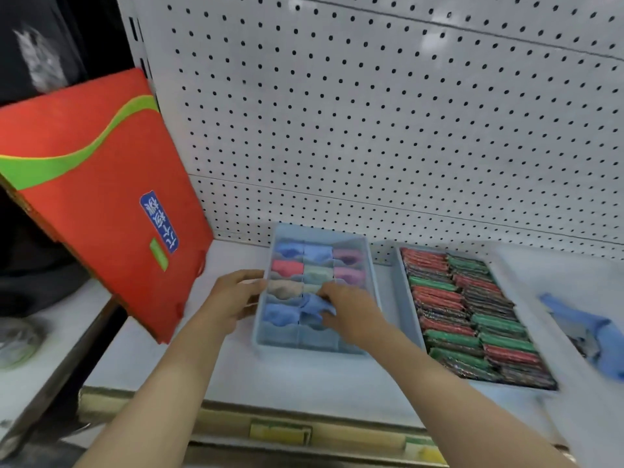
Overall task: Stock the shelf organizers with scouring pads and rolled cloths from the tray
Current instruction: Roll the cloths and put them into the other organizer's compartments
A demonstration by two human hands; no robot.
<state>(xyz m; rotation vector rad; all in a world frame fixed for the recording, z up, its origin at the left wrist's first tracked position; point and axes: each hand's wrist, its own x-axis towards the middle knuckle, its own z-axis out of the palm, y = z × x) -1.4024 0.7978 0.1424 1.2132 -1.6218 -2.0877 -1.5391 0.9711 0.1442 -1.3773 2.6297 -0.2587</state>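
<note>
Head view: blue label (pixel 159 223) with blurred white characters on red box (pixel 101 197).

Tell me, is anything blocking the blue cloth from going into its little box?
Nothing visible does. The right hand already holds the blue rolled cloth over the divided organizer, right at a middle slot. The left hand rests on the organizer's left edge, off to the side.

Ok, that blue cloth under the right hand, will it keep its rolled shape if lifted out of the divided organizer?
Probably not. The blue cloth looks soft and creased where the right hand pinches it, so it is likely floppy and may unroll. It seems light, sitting loosely in its cell. The left hand at the organizer edge suggests the bin could slide.
</note>
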